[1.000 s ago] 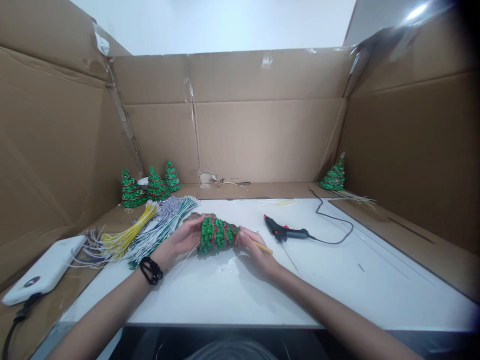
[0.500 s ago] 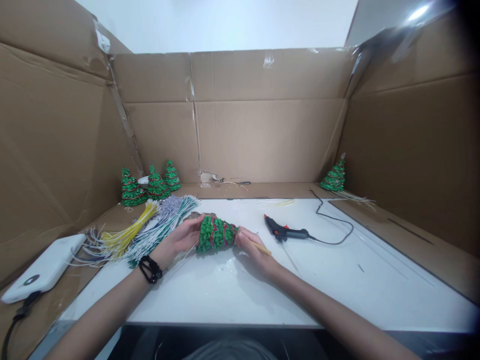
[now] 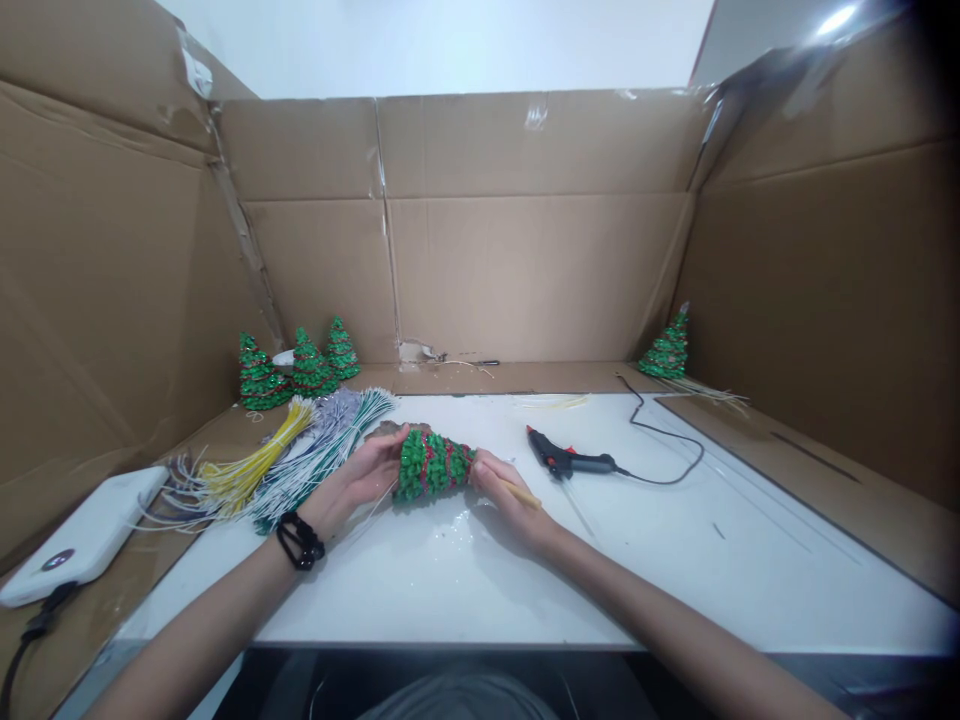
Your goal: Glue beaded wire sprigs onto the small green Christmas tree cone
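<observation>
A small green Christmas tree [image 3: 433, 468] with red garland lies on its side above the white table, its tip toward the right. My left hand [image 3: 373, 468] is closed round its wide base; thin pale strands come out below the palm. At the tip, my right hand [image 3: 504, 488] pinches a slim wooden-handled tool [image 3: 523, 495], whose working end is hidden by the fingers and the tree. A brownish lump [image 3: 391, 430] shows behind the tree's base.
A black glue gun [image 3: 568, 459] lies right of my hands, its cord trailing back. Bundles of yellow stems [image 3: 259, 462] and white-green stems [image 3: 330, 455] lie left. Finished-looking trees [image 3: 311, 362] stand back left, another tree [image 3: 667, 348] back right. A white power bank [image 3: 84, 540] sits left; cardboard walls [image 3: 540, 270] surround the table.
The view has shifted very slightly. Both hands keep their hold on the tree and the tool, with no other visible movement.
</observation>
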